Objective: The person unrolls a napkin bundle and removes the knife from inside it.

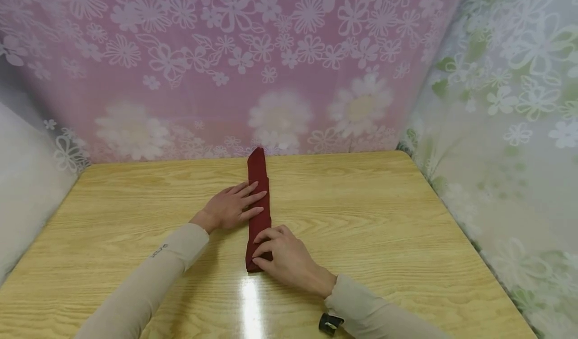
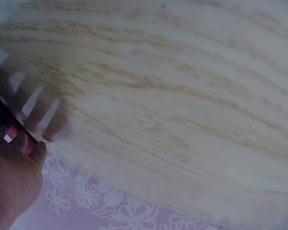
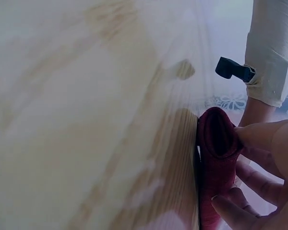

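A dark red cloth (image 1: 258, 166), folded into a long narrow strip, lies lengthwise on the wooden table (image 1: 343, 203). My left hand (image 1: 230, 208) rests across its middle with fingers spread and fairly straight. At the near end, my right hand (image 1: 291, 256) has its thumb and fingers curled on the cloth, pinching the folded end. The right wrist view shows that end of the cloth (image 3: 216, 177) as a rounded, layered fold with the thumb at its edge. Only part of the left hand (image 2: 14, 182) shows in the left wrist view.
A pink floral curtain (image 1: 217, 88) hangs behind the table's far edge, where the strip's far tip reaches. A pale floral curtain (image 1: 510, 153) runs along the right side. A black device (image 1: 330, 324) sits at my right cuff.
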`<control>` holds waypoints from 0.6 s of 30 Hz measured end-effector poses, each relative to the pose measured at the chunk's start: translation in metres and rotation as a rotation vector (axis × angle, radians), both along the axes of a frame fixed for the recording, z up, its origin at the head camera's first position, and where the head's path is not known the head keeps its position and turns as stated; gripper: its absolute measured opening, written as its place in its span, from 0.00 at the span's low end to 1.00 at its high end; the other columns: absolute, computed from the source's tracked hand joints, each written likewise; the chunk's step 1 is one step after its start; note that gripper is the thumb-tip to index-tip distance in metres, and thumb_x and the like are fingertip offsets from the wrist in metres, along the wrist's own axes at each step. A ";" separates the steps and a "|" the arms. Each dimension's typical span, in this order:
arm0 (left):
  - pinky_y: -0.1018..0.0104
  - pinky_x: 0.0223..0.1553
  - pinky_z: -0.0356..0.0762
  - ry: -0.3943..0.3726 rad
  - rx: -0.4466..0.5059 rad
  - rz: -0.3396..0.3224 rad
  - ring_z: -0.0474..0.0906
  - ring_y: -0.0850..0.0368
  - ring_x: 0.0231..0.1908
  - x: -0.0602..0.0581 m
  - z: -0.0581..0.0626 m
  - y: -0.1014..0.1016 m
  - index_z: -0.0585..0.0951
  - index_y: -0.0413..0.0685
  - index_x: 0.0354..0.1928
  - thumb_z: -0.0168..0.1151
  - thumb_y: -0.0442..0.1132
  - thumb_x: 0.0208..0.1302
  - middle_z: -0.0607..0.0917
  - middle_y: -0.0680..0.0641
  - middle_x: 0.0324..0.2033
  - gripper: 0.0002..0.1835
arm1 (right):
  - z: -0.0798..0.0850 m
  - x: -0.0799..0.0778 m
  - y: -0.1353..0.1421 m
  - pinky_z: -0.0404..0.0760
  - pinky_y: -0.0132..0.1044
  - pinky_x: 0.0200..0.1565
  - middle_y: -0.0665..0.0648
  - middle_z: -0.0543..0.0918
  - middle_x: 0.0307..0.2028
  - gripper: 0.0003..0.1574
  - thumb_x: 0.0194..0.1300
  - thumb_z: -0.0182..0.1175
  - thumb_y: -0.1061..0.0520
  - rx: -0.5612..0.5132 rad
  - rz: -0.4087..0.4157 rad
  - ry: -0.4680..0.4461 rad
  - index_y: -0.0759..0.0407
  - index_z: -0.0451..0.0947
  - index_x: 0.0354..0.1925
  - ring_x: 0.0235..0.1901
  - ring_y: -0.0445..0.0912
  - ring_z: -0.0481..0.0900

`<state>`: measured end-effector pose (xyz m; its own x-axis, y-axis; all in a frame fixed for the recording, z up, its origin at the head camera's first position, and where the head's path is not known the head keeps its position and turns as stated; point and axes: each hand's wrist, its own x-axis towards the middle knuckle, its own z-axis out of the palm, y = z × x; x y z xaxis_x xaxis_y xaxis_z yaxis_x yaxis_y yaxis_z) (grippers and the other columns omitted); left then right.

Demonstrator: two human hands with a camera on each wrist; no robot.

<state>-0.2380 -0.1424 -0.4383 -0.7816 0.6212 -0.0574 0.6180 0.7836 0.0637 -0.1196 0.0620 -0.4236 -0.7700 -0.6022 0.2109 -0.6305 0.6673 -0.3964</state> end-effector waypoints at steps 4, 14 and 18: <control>0.47 0.67 0.53 -0.005 0.000 0.002 0.48 0.47 0.71 0.000 0.000 0.001 0.57 0.64 0.74 0.33 0.64 0.73 0.53 0.47 0.73 0.32 | 0.002 0.000 0.002 0.75 0.37 0.50 0.41 0.79 0.45 0.04 0.61 0.67 0.50 -0.034 -0.011 -0.062 0.44 0.88 0.31 0.51 0.42 0.70; 0.48 0.67 0.53 -0.007 0.025 0.010 0.47 0.47 0.71 -0.001 -0.006 0.001 0.57 0.64 0.74 0.32 0.65 0.73 0.53 0.47 0.73 0.32 | 0.003 -0.002 0.009 0.74 0.35 0.51 0.40 0.80 0.42 0.04 0.63 0.65 0.53 -0.174 -0.029 -0.215 0.48 0.87 0.33 0.46 0.40 0.74; 0.49 0.67 0.52 -0.008 0.031 0.013 0.47 0.48 0.71 -0.001 -0.006 0.000 0.58 0.64 0.74 0.31 0.65 0.73 0.52 0.48 0.73 0.32 | 0.004 -0.002 0.012 0.74 0.35 0.51 0.39 0.80 0.41 0.04 0.64 0.65 0.53 -0.190 -0.035 -0.223 0.48 0.86 0.33 0.46 0.39 0.74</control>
